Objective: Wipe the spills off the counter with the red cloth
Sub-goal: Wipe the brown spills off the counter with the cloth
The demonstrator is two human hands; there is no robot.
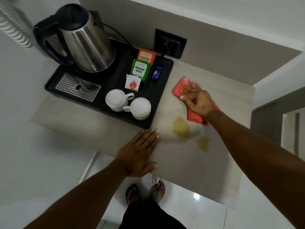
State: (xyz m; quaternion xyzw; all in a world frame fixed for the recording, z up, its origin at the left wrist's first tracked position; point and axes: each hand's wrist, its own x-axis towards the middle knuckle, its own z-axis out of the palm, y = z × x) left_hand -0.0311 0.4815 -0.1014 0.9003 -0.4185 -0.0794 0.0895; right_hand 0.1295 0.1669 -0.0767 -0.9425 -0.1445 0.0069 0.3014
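The red cloth (180, 86) lies flat on the pale counter (222, 100), right of the black tray. My right hand (197, 100) presses down on the cloth with fingers spread, covering its middle. Two yellowish spills sit nearer to me: a larger one (180, 127) just below the cloth and a smaller one (203, 143) to its right. A faint wet smear links them. My left hand (138, 152) rests flat and empty on the counter's front left part, fingers together, near the tray's corner.
A black tray (163, 100) at the left holds a steel kettle (85, 40), two upturned white cups (128, 103), tea sachets (142, 68) and a metal drip grid (77, 86). A wall socket (170, 42) sits behind. The counter's front edge runs diagonally above my sandalled feet (145, 190).
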